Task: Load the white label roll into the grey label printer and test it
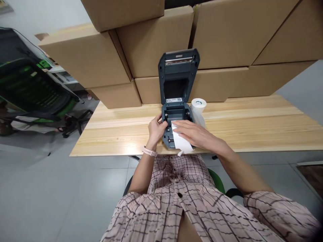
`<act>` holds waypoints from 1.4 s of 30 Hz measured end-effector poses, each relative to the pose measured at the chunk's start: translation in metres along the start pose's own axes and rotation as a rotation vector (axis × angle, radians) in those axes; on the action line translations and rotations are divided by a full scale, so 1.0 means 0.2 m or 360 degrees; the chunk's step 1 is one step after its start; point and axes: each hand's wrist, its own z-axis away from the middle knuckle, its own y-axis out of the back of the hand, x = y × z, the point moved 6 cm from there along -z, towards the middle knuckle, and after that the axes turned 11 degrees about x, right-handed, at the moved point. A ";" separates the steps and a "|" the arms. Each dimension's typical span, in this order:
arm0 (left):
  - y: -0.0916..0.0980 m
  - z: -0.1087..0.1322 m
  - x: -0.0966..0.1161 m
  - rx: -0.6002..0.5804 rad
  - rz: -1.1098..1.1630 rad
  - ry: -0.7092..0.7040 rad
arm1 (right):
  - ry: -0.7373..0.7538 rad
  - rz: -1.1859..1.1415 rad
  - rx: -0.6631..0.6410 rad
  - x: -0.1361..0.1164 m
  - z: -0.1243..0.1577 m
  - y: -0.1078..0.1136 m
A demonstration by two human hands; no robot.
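A dark grey label printer (173, 111) stands on the wooden table with its lid (178, 74) raised. My left hand (156, 128) grips the printer's left side, thumb over the edge and fingers around the outside. Over the open compartment, my right hand (193, 132) holds a roll of white label paper, most of it hidden under the fingers. A loose strip of white label paper (182, 144) hangs from it over the printer's front edge. Just right of the printer, a second label roll (198, 104) stands upright with a partly unwound tail.
Stacked cardboard boxes (156, 43) form a wall behind the printer, along the table's back. The wooden table (116, 134) ends close in front of me. To the left, an office chair (32, 87) stands on the grey floor, with a person partly visible beyond it.
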 end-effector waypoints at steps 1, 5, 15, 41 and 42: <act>0.00 0.00 0.00 0.0008 -0.0005 0.0009 | -0.0007 0.0005 0.0039 -0.03 0.02 0.00; 0.01 0.00 0.00 0.0040 -0.0067 -0.0020 | -0.0049 0.0066 0.0191 -0.12 0.10 0.00; 0.00 0.00 0.05 0.0037 -0.0311 -0.0125 | 0.0010 0.0190 0.0502 -0.20 0.16 -0.03; 0.00 0.01 0.03 0.0000 -0.0173 -0.0120 | -0.0085 -0.0037 0.0459 -0.17 0.19 -0.02; 0.00 0.01 0.03 -0.0004 -0.0164 -0.0104 | -0.0094 -0.0040 0.0453 -0.17 0.19 -0.02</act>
